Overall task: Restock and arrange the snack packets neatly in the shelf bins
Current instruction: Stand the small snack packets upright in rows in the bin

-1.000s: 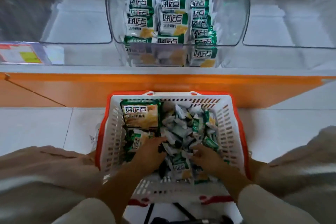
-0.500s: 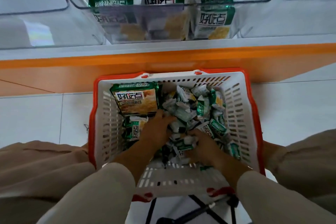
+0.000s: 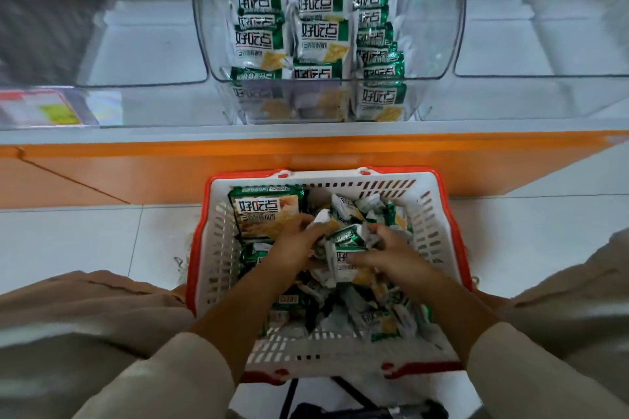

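White floor tiles [image 3: 68, 238] meet an orange shelf base [image 3: 306, 153] running across the middle. At 12 o'clock the clear bin [image 3: 439, 44] holds three rows of stocked snacks. At 6 o'clock the basket [image 3: 218, 248] sits on the floor, heaped with loose stock. The change is in the hands. Half a second back both were dug low into the heap; now the left hand [image 3: 292, 245] and right hand [image 3: 394, 257] are at its top, fingers curled round a bunch of packets [image 3: 347, 241] clasped between them at the basket's centre. The gather looks done, so the lift toward the bin should come next.
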